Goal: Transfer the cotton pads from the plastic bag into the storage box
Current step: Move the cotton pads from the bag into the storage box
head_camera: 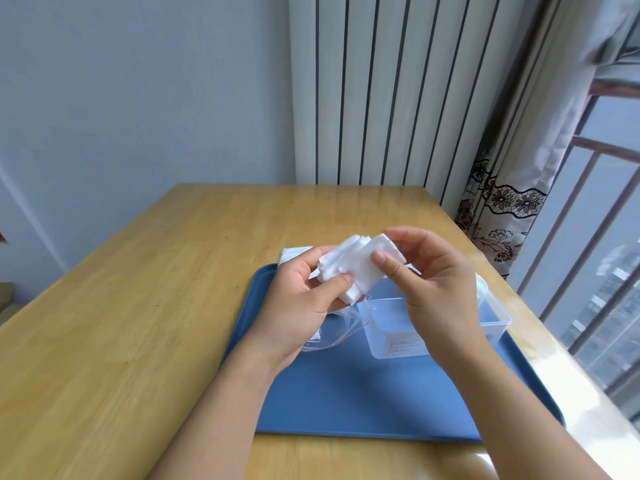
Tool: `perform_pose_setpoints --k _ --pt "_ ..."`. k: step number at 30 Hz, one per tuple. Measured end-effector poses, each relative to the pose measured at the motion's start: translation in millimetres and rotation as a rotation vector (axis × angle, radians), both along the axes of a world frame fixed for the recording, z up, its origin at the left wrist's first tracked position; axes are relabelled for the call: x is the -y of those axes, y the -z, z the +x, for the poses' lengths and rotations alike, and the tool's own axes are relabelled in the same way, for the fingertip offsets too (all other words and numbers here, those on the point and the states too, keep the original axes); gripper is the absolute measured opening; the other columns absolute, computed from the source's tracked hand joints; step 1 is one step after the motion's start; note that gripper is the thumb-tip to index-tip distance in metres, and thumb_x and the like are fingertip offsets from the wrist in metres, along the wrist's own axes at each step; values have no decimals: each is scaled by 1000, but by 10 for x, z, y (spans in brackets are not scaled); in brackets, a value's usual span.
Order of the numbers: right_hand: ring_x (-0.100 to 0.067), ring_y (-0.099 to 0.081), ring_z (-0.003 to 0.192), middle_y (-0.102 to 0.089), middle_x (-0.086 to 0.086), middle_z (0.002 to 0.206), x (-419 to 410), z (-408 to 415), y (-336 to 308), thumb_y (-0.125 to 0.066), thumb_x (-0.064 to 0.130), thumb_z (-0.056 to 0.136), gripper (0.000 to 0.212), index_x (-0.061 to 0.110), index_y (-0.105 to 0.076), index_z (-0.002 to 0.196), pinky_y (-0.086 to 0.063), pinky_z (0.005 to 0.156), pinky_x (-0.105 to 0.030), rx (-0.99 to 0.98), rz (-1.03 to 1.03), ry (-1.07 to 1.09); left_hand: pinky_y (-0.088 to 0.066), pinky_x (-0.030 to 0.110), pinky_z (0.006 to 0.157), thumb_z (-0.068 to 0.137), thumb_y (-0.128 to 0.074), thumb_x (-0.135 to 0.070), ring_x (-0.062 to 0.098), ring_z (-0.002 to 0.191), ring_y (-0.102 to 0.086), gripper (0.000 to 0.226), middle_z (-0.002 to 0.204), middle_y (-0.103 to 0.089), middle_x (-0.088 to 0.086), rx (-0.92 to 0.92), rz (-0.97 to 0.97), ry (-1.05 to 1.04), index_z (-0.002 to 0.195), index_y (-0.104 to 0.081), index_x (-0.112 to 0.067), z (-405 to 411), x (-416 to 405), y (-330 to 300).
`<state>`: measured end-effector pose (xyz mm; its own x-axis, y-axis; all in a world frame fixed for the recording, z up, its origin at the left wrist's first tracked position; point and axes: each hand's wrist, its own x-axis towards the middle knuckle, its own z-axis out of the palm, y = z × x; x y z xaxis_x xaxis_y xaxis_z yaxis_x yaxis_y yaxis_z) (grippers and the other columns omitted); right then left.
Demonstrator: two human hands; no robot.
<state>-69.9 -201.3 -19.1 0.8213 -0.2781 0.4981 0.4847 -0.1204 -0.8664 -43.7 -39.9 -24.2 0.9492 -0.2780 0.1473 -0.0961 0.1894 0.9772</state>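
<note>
White cotton pads [356, 263], a fanned stack, held in the air between both hands above the blue tray [363, 403]. Left hand [298, 299] grips the stack from the left, thumb pressed on its front face. Right hand [436, 285] pinches the right side, thumb on top, fingers curled behind. Clear plastic bag [332, 327] lies on tray under left hand, looks mostly flat. Clear storage box [391, 336] sits on tray beneath right hand, open top. Tray rests on wooden table [138, 306]. More white material [294, 253] just past tray's far edge, can't tell what.
</note>
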Motion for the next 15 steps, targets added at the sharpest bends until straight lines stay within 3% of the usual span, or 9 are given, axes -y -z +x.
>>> perform_pose_setpoints --k 3,5,7,10,12,15 --pt "-6 -56 61 -71 10 71 103 15 -40 -79 13 84 7 18 -74 82 -44 62 -16 0 106 26 -60 35 90 95 -57 5 20 93 -70 34 102 -74 6 -52 -38 -4 122 -67 -14 21 -16 0" --pt "-11 -48 60 -68 8 70 178 -2 -81 -79 23 80 5 21 -75 79 -40 61 -21 -22 187 -119 -60 34 88 95 -56 7 21 93 -70 36 108 -73 10 -81 -76 6 124 -64 -13 29 -23 -9" --pt "-11 -48 56 -67 5 66 203 -34 -113 -84 26 71 10 21 -77 76 -40 57 -21 -66 130 -274 -60 28 80 96 -55 7 16 90 -71 34 107 -73 9 -92 -106 44 123 -63 -12 23 -26 -12" --pt "-6 -51 53 -70 6 65 115 -61 -102 -85 16 71 8 13 -78 75 -41 53 -15 -87 -48 -295 -56 22 69 95 -57 3 11 85 -70 28 98 -75 1 -82 -93 146 115 -69 -14 -11 -18 -17" --pt "-4 -54 54 -71 7 66 41 -56 -91 -80 14 74 6 10 -77 78 -43 53 -15 -55 -72 -233 -58 23 75 96 -54 6 12 90 -70 32 101 -76 1 -77 -89 193 112 -71 -17 -26 -21 -15" --pt "-4 -59 52 -71 6 64 24 -40 -74 -79 4 79 5 7 -76 79 -46 52 -16 -12 -54 -178 -56 33 96 97 -51 9 17 107 -70 36 120 -74 10 -59 -92 229 120 -67 -14 -32 -24 -21"
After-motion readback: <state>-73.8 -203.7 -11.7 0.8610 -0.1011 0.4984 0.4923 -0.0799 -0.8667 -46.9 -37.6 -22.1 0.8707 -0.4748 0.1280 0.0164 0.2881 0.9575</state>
